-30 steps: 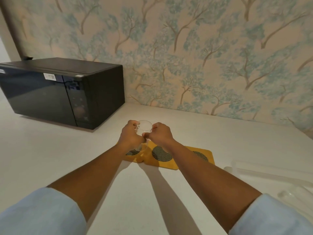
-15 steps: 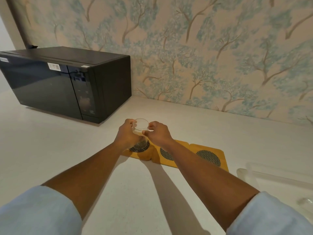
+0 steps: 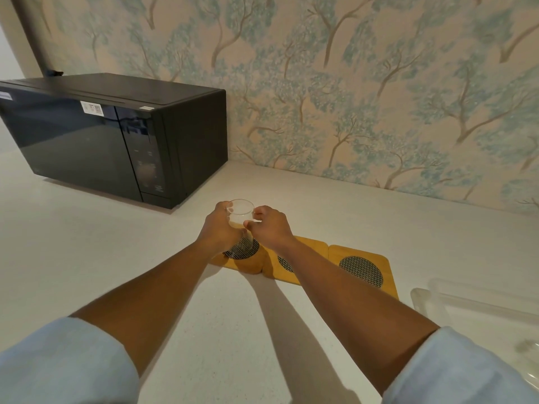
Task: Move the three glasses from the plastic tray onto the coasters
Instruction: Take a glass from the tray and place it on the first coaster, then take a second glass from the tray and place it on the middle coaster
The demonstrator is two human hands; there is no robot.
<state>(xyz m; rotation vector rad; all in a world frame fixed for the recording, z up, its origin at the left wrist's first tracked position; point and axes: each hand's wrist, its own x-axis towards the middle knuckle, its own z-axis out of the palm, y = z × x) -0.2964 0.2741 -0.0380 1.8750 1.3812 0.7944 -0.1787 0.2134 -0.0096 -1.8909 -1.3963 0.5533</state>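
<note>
A clear glass (image 3: 240,214) stands upright over the left coaster (image 3: 243,262), its base on or just above the dark mesh circle. My left hand (image 3: 217,230) wraps its left side and my right hand (image 3: 269,225) pinches its rim from the right. Three yellow wooden coasters lie in a row; the middle coaster (image 3: 281,265) is partly hidden by my right forearm, and the right coaster (image 3: 361,268) is bare. The clear plastic tray (image 3: 431,297) sits at the right edge, with another glass (image 3: 526,346) faintly visible in it.
A black microwave (image 3: 116,135) stands at the back left on the white counter (image 3: 87,258). The wall with tree wallpaper (image 3: 350,83) closes the back.
Both hands lowered the glass down to the left coaster. The view shifted, showing more of the coasters and the tray.
</note>
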